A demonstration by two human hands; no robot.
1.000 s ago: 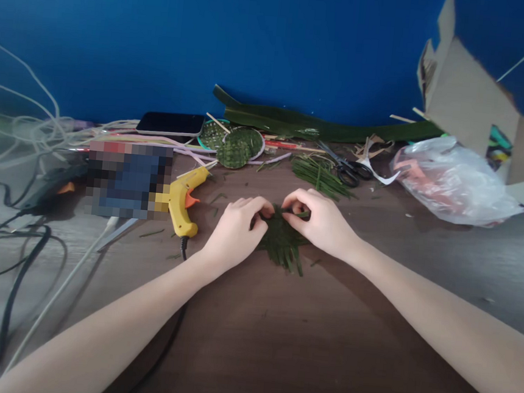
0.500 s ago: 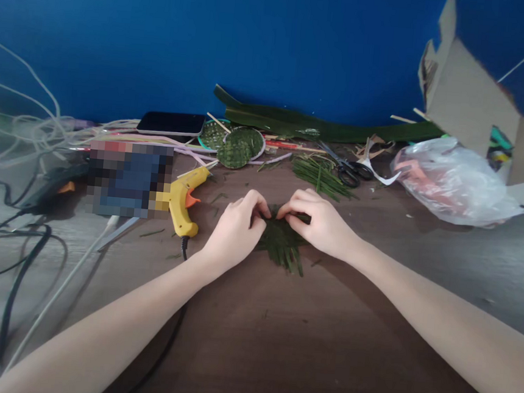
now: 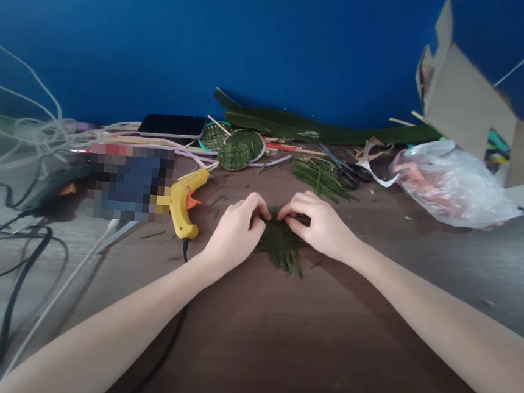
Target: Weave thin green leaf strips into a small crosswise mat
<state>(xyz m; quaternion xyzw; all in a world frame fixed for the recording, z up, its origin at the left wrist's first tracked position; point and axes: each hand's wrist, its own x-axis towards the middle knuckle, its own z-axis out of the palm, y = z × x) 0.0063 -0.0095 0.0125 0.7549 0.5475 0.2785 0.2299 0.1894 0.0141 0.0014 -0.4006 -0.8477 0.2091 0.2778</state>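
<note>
A small mat of woven green leaf strips (image 3: 281,247) lies on the brown table (image 3: 276,344), with loose strip ends fanning toward me. My left hand (image 3: 233,234) pinches the mat's left upper edge, fingers curled. My right hand (image 3: 319,223) pinches the top right of it, fingertips pressed on a strip. The two hands' fingertips nearly meet over the mat.
A yellow glue gun (image 3: 183,200) lies left of my left hand, its cord running toward me. Behind are finished woven green discs (image 3: 237,148), a bundle of cut strips (image 3: 319,177), scissors (image 3: 347,170), a phone (image 3: 173,126), long leaves (image 3: 323,128), a plastic bag (image 3: 451,182), cardboard (image 3: 472,105), tangled cables (image 3: 23,139).
My fingers shifted a little closer together over the top of the woven mat. The mat stays in place.
</note>
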